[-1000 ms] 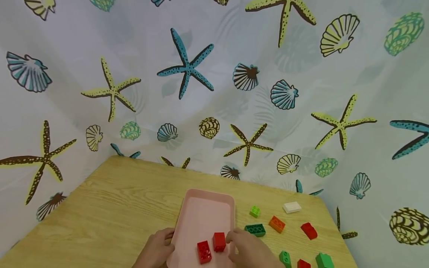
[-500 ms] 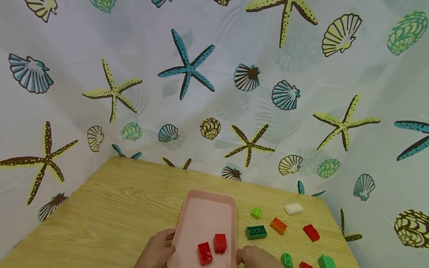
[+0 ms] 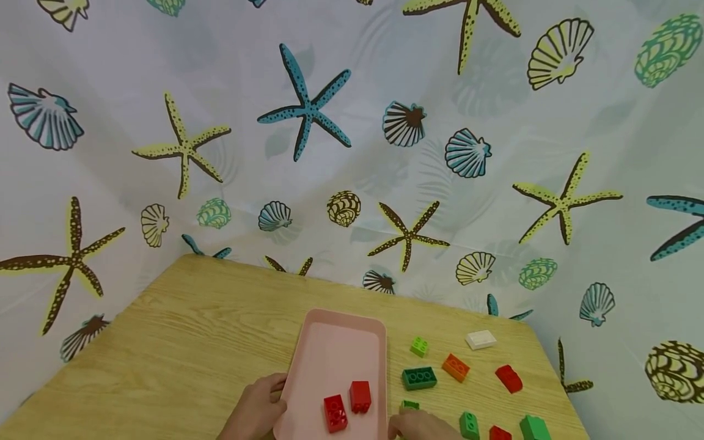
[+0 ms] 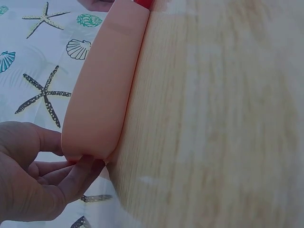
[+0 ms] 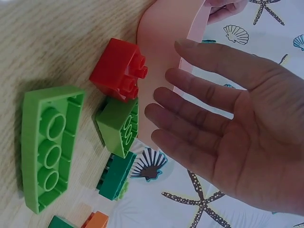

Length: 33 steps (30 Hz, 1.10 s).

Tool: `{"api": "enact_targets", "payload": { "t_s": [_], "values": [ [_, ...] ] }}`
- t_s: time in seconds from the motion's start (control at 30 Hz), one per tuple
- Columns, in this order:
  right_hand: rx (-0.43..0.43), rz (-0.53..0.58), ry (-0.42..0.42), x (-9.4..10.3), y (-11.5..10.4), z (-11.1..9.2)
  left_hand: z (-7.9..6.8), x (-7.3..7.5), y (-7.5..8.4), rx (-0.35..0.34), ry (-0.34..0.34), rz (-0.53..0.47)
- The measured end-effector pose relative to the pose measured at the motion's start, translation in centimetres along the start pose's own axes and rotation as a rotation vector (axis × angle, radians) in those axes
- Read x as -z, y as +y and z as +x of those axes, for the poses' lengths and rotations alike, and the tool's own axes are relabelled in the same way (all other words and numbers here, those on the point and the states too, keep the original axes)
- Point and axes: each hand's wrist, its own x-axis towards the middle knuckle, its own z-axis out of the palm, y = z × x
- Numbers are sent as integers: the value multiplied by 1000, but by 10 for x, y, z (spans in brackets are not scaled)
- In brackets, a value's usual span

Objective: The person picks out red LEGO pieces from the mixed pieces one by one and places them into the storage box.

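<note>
My left hand (image 3: 254,408) grips the left rim of a pink tray (image 3: 338,342), thumb and fingers on either side of its wall, as the left wrist view (image 4: 47,173) also shows. Two red toy bricks lie inside the tray, a studded one (image 3: 335,413) and a plain-sided one (image 3: 360,396). Just outside the tray's right edge is my right hand (image 3: 420,426), its fingers extended and holding nothing in the right wrist view (image 5: 228,118). Near its fingers are a red brick (image 5: 114,69) and a green brick (image 5: 114,126) on the table. A green brick (image 3: 409,405) is partly hidden behind the hand.
Right of the tray lie a lime brick (image 3: 419,346), dark green brick (image 3: 419,378), orange brick (image 3: 456,367), white brick (image 3: 481,340), red curved brick (image 3: 508,379) and several others near the front. A shell-patterned curtain (image 3: 330,165) stands behind the wooden table (image 3: 209,330).
My right hand has moved from over the tray, beside the plain-sided red brick, rightward and down past the rim. A green brick now shows behind it. My left hand stays on the tray.
</note>
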Motion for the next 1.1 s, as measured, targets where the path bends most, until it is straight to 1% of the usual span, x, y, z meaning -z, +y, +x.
{"api": "enact_targets", "payload": {
  "t_s": [0.1, 0.13, 0.2, 0.3, 0.47, 0.6, 0.8, 0.93, 1.1],
  "values": [
    [46, 16, -24, -14, 33, 26, 0, 0, 0, -8, 11, 6],
    [60, 36, -33, -18, 41, 32, 0, 0, 0, -9, 11, 5],
    [80, 50, -44, -22, 49, 38, -1, 1, 0, -9, 3, 7],
    [89, 64, -49, -25, 50, 38, -1, 2, 1, -3, -10, 3],
    [109, 51, -35, -24, 48, 33, -2, 2, 1, 5, -21, -3],
    [111, 56, -21, -26, 48, 32, 0, 2, 1, 8, -12, 9],
    [105, 36, -5, -28, 48, 34, 0, 3, -1, -14, 10, 22],
    [129, 17, 4, -27, 47, 34, -1, 2, 0, -13, 9, 16],
    [163, 42, 18, -24, 41, 27, -1, 1, 1, -17, 11, 5]
  ]
}}
